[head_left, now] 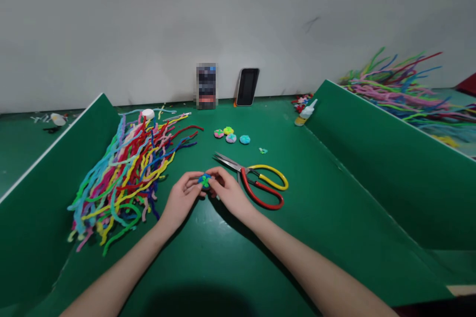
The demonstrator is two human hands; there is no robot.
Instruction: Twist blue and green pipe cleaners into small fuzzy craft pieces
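Observation:
Between my fingertips is a small round blue pipe-cleaner piece with a green cross-shaped top (pixel 205 181). My left hand (pixel 185 195) pinches its left side, and my right hand (pixel 227 190) grips its right side. Right beside my right hand lie scissors (pixel 256 178) with one red and one yellow handle, blades pointing to the upper left. Beyond my hands sit several finished-looking round pieces: a pink one (pixel 219 133), a yellow one (pixel 228 130), a pale purple one (pixel 231 138) and a light blue one (pixel 244 139). A tiny green-and-white scrap (pixel 263 150) lies to their right.
A heap of multicoloured pipe cleaners (pixel 130 168) spreads on the left, with a white cap (pixel 148 114) behind it. Two phone-like devices (pixel 207 86) lean against the wall. A small glue bottle (pixel 306 113) stands tilted by the right green divider (pixel 379 168). More pipe cleaners (pixel 405 91) lie beyond it.

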